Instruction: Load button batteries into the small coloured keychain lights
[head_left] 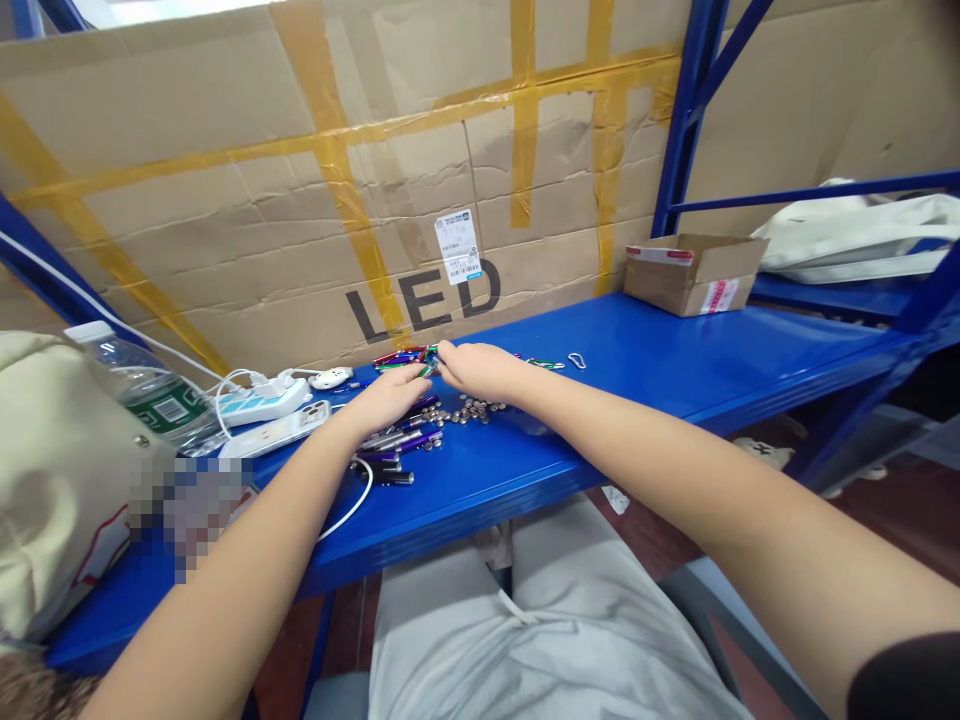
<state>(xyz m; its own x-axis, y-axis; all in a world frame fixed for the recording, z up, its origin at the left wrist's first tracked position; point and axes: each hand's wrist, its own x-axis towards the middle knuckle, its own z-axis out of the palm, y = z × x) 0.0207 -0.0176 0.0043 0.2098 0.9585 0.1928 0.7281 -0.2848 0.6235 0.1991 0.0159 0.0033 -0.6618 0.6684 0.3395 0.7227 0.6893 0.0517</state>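
Observation:
My left hand [388, 402] and my right hand [480, 370] meet over the blue table, fingertips close together. Between them shows a small piece with green and silver on it, too small to name. Both hands look closed. Just below my fingers lies a heap of small silvery round pieces, like button cells [474, 408]. Slim metal tubes [390, 478] in purple, black and silver lie nearer me, beside my left hand. More coloured tubes [394, 356] are behind the hands. Right of my right hand lie a silver carabiner [577, 360] and green clips [544, 364].
On the left are a power strip [262, 402], a phone [277, 432], a water bottle [161, 395] and a cream bag [67, 480]. A white cable [360, 508] curls near the tubes. An open carton [691, 275] sits at the right. Taped cardboard [405, 200] backs the table [495, 500].

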